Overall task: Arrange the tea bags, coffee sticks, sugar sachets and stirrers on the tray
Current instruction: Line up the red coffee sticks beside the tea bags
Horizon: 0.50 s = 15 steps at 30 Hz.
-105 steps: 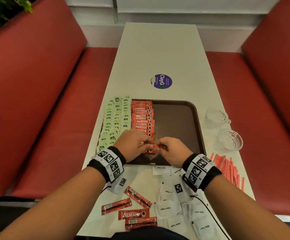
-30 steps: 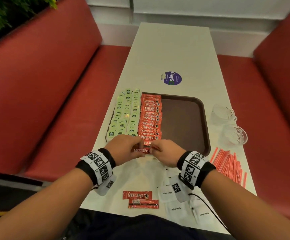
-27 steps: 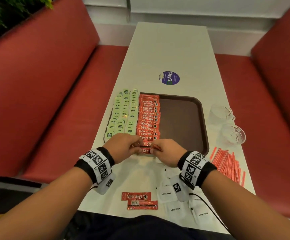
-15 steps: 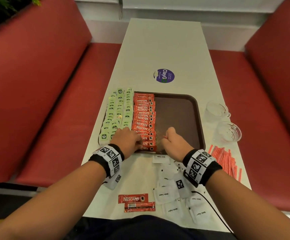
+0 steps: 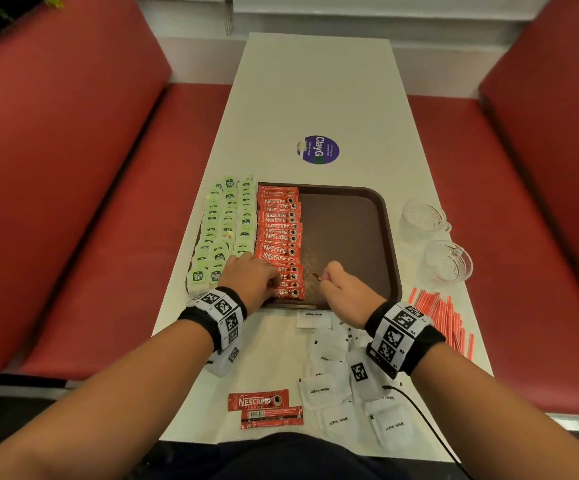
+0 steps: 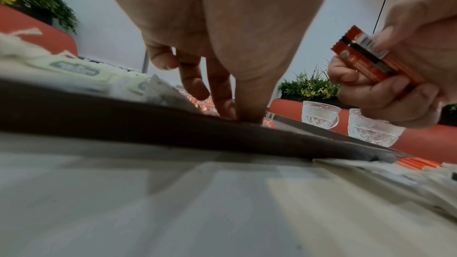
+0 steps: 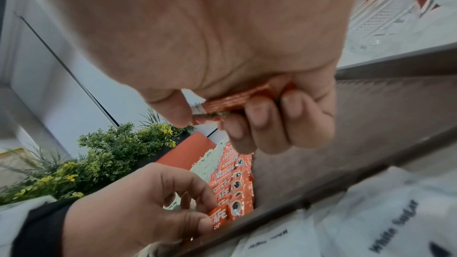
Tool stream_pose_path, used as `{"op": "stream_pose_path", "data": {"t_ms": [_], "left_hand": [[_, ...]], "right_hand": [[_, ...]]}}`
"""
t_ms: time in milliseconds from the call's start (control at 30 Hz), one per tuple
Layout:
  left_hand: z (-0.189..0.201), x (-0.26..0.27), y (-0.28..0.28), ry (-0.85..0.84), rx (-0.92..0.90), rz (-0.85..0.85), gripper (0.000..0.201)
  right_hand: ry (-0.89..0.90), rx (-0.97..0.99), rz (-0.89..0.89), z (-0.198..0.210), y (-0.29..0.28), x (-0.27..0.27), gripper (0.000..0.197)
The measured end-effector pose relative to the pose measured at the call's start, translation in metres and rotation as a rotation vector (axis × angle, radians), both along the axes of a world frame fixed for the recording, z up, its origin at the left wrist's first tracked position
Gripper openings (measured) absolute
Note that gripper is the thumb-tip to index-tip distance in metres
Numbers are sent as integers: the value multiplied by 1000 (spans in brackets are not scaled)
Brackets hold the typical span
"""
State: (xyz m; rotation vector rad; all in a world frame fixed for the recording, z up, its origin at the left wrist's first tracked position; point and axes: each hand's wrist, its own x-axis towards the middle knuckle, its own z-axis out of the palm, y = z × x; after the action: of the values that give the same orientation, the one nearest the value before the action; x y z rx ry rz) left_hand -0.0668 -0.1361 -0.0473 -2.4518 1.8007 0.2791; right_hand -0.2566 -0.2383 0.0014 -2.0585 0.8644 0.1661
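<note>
Your right hand [image 5: 341, 289] has pulled back from the row, fingers curled round spare coffee sticks [image 6: 371, 56]. Your left hand [image 5: 251, 280] pinches the last Nescafé stick [image 7: 221, 215] at the tray's [image 5: 390, 237] bottom edge, centre frame. Row's longer; two sticks [image 5: 267, 408] still wait bottom centre.

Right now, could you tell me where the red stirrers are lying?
In the head view, the red stirrers lie in a loose bundle on the white table, off the tray's near right corner, just nearer than the two glass cups.
</note>
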Motion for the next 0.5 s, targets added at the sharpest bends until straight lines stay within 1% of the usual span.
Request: {"op": "stream_pose_path", "data": {"t_ms": [100, 167, 233, 333, 400, 467, 500], "left_hand": [[3, 1, -4, 8, -14, -7, 23], [8, 1, -5, 44, -60, 15, 25], [15, -1, -4, 140, -166, 29, 30], [32, -5, -2, 340, -324, -28, 38], [40, -8, -2, 436, -332, -55, 32], [43, -9, -2, 453, -271, -89, 19], [43, -8, -2, 443, -245, -107, 16]], "right_hand": [[6, 31, 21, 1, 1, -1, 25], [27, -14, 59, -1, 0, 0, 32], [59, -70, 113, -2, -2, 4, 31], [69, -106, 165, -5, -2, 9, 28], [27, -107, 153, -6, -2, 12, 28], [-32, -112, 126, -5, -1, 14, 21], [-63, -114, 114, -5, 0, 16, 18]]}}
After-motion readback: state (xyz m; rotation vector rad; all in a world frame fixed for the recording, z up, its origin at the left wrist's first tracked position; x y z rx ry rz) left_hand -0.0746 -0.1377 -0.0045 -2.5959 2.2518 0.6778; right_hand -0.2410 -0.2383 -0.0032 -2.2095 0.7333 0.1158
